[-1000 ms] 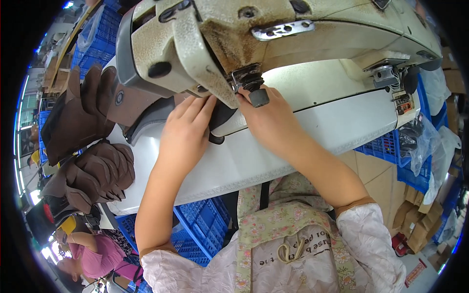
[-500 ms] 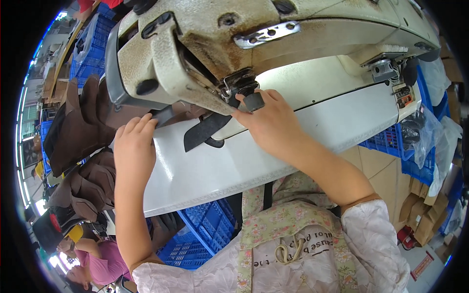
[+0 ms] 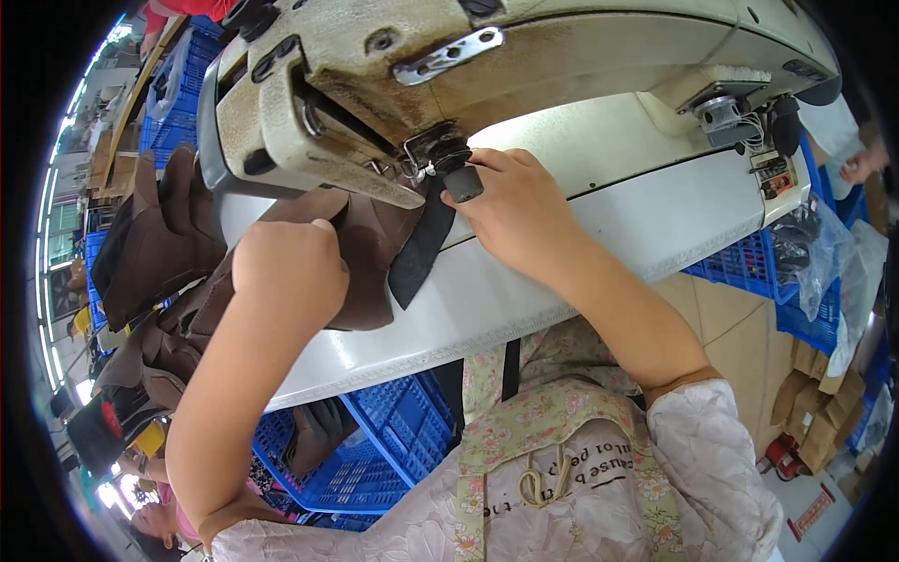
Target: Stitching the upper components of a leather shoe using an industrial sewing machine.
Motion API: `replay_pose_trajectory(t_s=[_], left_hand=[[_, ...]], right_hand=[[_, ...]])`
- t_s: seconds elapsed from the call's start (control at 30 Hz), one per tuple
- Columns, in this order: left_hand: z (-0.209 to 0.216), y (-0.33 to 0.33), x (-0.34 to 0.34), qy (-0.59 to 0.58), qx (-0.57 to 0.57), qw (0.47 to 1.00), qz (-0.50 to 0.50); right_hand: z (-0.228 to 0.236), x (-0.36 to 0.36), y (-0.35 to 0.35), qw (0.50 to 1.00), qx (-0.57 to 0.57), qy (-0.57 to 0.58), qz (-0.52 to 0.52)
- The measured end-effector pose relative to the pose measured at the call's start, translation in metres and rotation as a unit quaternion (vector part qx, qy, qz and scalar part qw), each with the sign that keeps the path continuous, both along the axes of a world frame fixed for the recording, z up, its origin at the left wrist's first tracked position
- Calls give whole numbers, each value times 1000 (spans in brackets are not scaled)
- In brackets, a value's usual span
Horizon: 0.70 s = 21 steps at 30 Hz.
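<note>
My left hand (image 3: 288, 265) is closed over a brown leather-like piece (image 3: 370, 267) on the sewing machine's white bed; its curled fingertips are hidden. The piece lies folded beside the machine head (image 3: 365, 103). A black strip (image 3: 421, 248) hangs down from the needle area over the brown piece's right edge. Close against the dark roller (image 3: 463, 184) by the needle is my right hand (image 3: 529, 211), its fingers bent and drawn together. The roller and the hand itself cover whatever those fingers grip.
Stacked brown pieces (image 3: 164, 239) stand left of the bed. Below the white table edge (image 3: 449, 348) is a blue crate (image 3: 393, 431); another crate (image 3: 749, 272) with plastic bags stands at the right. A person in pink (image 3: 154, 520) sits at lower left, and another person's hand (image 3: 862, 167) shows far right.
My left hand has swung down and turned knuckles up, with the brown piece now spread nearer me. The black strip hangs more steeply. My right hand stays by the roller; the view has shifted slightly.
</note>
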<state>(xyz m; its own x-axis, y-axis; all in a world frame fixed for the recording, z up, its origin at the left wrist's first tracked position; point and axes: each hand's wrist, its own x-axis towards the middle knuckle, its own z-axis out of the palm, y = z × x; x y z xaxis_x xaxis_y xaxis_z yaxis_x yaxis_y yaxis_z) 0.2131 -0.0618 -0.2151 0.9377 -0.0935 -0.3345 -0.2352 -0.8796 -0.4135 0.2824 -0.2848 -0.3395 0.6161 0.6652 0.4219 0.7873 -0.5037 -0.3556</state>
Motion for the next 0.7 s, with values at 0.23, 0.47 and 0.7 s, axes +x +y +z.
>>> replay_pose_trajectory(t_s=[0.23,0.47,0.7], left_hand=[[-20,-10,-15,-39,41,991,-122],[-39,-5,-24,-18,-55,980,-189],[-42,-6,-22,-23,-74,980,-185]], right_hand=[[-1,5,-2,1000,16,14,10],[-7,1,-2,1000,26,14,10],[-3,-3,-5,1000,22,15,-3]])
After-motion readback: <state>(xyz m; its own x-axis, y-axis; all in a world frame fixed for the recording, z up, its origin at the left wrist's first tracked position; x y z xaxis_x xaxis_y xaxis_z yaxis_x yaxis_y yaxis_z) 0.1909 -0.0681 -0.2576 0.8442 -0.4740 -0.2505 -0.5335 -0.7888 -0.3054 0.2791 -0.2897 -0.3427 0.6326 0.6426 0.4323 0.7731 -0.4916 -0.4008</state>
